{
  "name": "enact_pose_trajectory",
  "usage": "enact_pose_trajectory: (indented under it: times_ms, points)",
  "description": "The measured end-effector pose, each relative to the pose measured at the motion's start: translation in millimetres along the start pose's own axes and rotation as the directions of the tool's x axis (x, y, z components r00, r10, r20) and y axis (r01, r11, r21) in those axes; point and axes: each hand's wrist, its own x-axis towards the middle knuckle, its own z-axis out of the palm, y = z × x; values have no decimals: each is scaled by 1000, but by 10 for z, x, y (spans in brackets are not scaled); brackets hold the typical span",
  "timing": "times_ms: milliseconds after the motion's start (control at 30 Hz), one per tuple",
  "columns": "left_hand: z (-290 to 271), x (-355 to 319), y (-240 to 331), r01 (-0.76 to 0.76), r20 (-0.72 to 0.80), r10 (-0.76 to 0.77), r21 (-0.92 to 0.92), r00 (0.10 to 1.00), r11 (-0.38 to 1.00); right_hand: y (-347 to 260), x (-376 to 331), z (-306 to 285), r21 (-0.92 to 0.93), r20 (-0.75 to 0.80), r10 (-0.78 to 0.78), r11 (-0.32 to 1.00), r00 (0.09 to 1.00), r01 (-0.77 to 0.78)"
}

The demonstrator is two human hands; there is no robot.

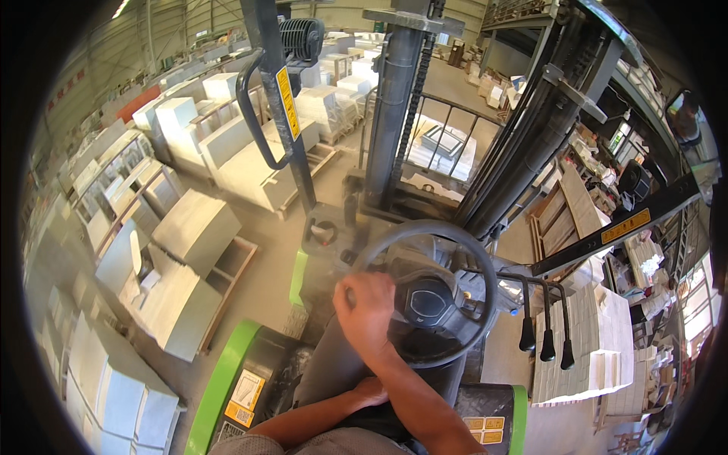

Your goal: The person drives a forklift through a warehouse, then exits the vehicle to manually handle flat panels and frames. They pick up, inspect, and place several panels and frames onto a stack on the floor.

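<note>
Left of frame, a wooden pallet [233, 282] bears pale slabs [178, 303]; an open floor strip [265, 254] separates it from the green fender edge [216, 383]. Near centre, a round dash recess [324, 230] has contents too small to identify. The right hand [365, 309] is closed around the left side of the steering wheel [491, 303], mid-frame. The left hand [371, 390] lies below, partly behind the right forearm [426, 406]; its grip cannot be determined. At right, three black levers [547, 346] overlap a white stack [607, 330].

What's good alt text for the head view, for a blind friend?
A person's right hand grips the left side of a forklift steering wheel; the left hand is beneath the right forearm. Pale stacks stand around.
</note>
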Motion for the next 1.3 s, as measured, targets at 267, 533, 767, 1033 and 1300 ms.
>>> enact_pose_trajectory:
  times_ms: [267,533,767,1033,1300]
  points:
    - [-1324,1229,-203,-120,-76,116,-57,990,991,1145,882,842,28,-85,37,999,996,-35]
    - [-2321,2669,-460,-201,-108,200,2,974,980,2424,1830,1595,29,-55,45,999,997,-43]
    - [-3418,4132,-694,-236,-114,237,28,965,971,3776,2797,2349,21,-73,54,998,996,-53]
    - [-4517,5820,-825,-220,-122,225,52,967,974,5324,3785,3079,41,-45,83,996,995,-82]
    - [-5585,7667,-950,-195,-124,208,103,970,975,6902,4667,3652,40,41,105,993,994,-107]
